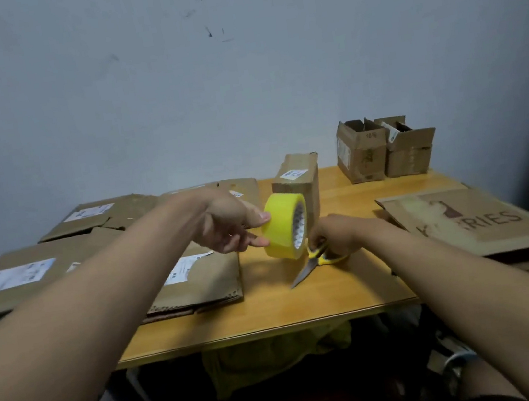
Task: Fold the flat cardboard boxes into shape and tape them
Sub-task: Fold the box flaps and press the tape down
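Tape roll lifted, scissors under your right hand.

Your left hand pinches the yellow tape roll between thumb and fingers, held above the wooden table; your right hand curls round the yellow handles of the scissors lying on the table; flat cardboard boxes lie to the left; a folded box stands just beyond the roll.

A makeshift packing corner in a plain room. A wooden counter stands against a bare, scuffed grey-blue wall. Used flattened cardboard boxes with shipping labels cover the counter; folded boxes stand by the wall.
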